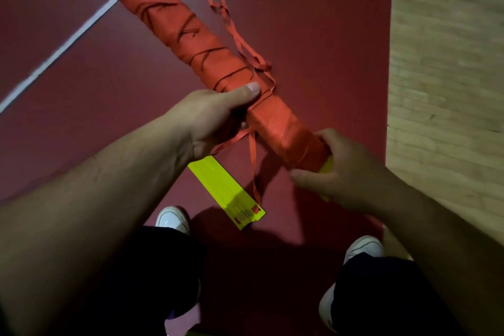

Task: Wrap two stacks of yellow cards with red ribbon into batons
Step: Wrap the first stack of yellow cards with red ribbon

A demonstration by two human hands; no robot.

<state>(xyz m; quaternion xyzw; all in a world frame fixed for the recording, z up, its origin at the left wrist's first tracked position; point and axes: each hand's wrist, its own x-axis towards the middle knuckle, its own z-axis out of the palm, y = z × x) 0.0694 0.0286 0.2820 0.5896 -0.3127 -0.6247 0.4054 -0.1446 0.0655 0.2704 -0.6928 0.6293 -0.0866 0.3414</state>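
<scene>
A long baton (174,22) wrapped in red ribbon runs from the top left down to the lower right, with yellow card showing at both ends. My left hand (215,120) grips its middle, thumb on top. My right hand (346,172) holds its near end, where yellow card pokes out. Loose red ribbon (231,24) trails along the baton's right side and another strand (253,166) hangs below my left hand. A second stack of yellow cards (226,191) lies bare on the floor below the baton, partly under my left hand.
The floor is dark red (313,22) with a white line (62,46) crossing at the left. A pale wooden floor strip (447,63) runs along the right. My two white shoes (173,219) and dark trouser legs fill the bottom.
</scene>
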